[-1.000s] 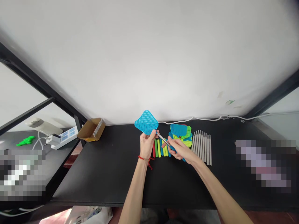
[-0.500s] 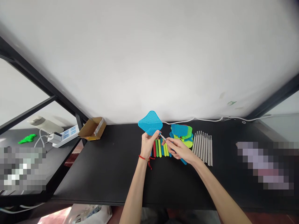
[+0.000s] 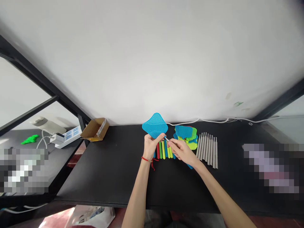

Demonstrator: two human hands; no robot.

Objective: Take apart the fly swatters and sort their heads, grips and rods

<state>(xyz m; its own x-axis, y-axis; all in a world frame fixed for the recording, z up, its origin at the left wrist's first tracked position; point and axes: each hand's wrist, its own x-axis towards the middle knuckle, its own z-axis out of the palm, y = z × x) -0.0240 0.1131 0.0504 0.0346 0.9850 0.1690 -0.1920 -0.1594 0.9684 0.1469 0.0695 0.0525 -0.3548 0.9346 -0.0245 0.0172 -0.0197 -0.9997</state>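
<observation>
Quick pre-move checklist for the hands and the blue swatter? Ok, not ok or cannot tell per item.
1. Left hand holds blue mesh fly swatter head: ok.
2. Right hand pinches metal rod: ok.
3. Rod tip seated in the head: cannot tell, fingers hide it.
4. Coloured plastic sticks lie side by side: ok.
5. Grey rods lie in a row, right of the swatter stack: ok.

Blue perforated plastic swatter head, rounded diamond shape, gripped at its lower edge by left hand, face tilted up. Thin silver metal pin pinched in right hand, tip right at the swatter head's lower edge; contact too small to tell.
</observation>
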